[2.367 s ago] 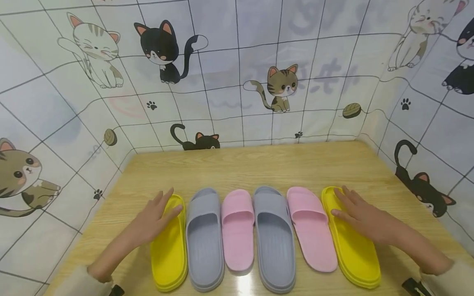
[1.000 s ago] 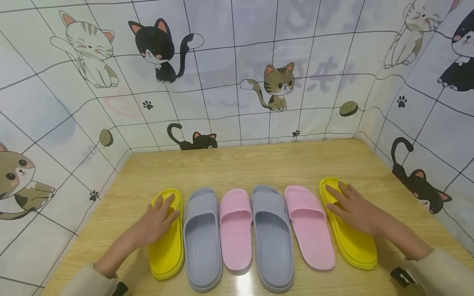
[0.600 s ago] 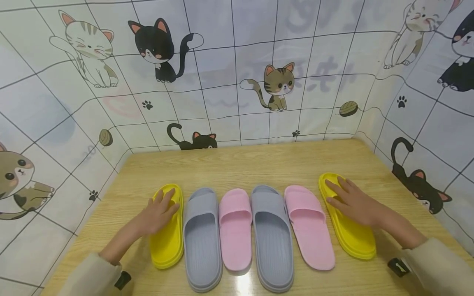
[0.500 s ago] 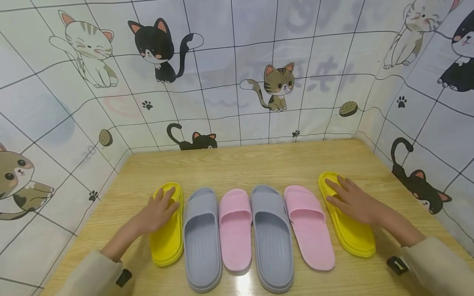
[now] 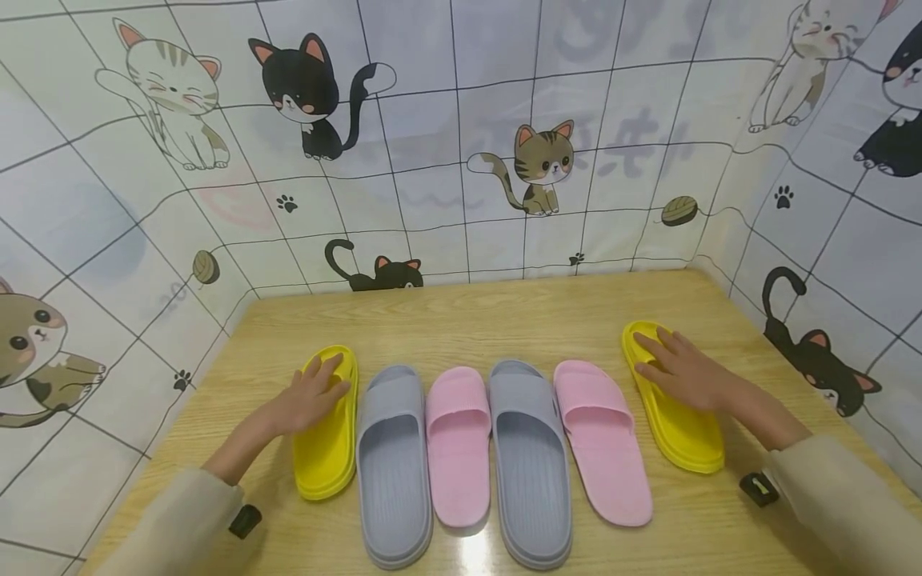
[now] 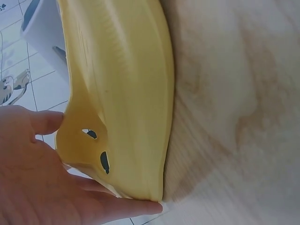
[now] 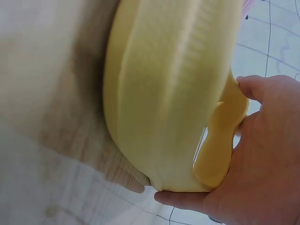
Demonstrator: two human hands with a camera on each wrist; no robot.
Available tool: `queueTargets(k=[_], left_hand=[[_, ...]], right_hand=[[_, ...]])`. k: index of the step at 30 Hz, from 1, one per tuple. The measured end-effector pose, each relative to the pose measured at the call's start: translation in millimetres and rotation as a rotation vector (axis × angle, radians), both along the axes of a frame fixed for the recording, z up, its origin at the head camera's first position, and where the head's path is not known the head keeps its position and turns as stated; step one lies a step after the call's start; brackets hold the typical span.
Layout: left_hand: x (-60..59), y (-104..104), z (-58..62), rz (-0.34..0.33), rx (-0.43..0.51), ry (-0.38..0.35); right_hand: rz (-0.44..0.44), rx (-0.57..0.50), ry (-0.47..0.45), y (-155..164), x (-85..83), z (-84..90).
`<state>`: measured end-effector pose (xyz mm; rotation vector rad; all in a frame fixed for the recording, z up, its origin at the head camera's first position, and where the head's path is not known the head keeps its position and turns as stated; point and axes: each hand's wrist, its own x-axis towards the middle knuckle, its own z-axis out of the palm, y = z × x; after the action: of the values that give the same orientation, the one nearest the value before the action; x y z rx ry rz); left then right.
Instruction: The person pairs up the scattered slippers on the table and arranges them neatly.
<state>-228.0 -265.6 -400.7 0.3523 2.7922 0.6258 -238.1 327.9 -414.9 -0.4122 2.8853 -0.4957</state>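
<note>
A yellow slipper [image 5: 324, 460] lies at the left end of a row of slippers. My left hand [image 5: 306, 404] covers its front strap and grips it, thumb on one side and fingers on the other, as the left wrist view shows. At the row's right end, my right hand [image 5: 684, 376] holds the strap of a second yellow slipper [image 5: 684, 432], which slants a little; the right wrist view shows the thumb at the strap's edge. Between them lie a grey slipper [image 5: 394, 472], a pink slipper [image 5: 461, 472], another grey slipper [image 5: 535, 480] and another pink slipper [image 5: 608, 472].
All the slippers rest on a wood-grain table [image 5: 461, 320], toes pointing away from me. A wall covering [image 5: 432, 184] with cartoon cats and grid lines rises behind the table and along both sides.
Both yellow slippers have slid away from me toward the back wall, with my hands moving along on them. The grey and pink slippers stay where they were.
</note>
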Motion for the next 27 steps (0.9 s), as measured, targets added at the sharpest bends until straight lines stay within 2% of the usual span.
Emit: queueTargets(k=[14, 27], left_hand=[[-19.1, -1.2, -1.2, -0.011, 0.024, 0.027], [-39.3, -7.5, -1.3, -0.029, 0.025, 0.015]], right_hand=[[-0.041, -0.022, 0.006, 7.9, -25.5, -0.6], [-0.016, -0.054, -0.010, 14.8, -39.2, 4.7]])
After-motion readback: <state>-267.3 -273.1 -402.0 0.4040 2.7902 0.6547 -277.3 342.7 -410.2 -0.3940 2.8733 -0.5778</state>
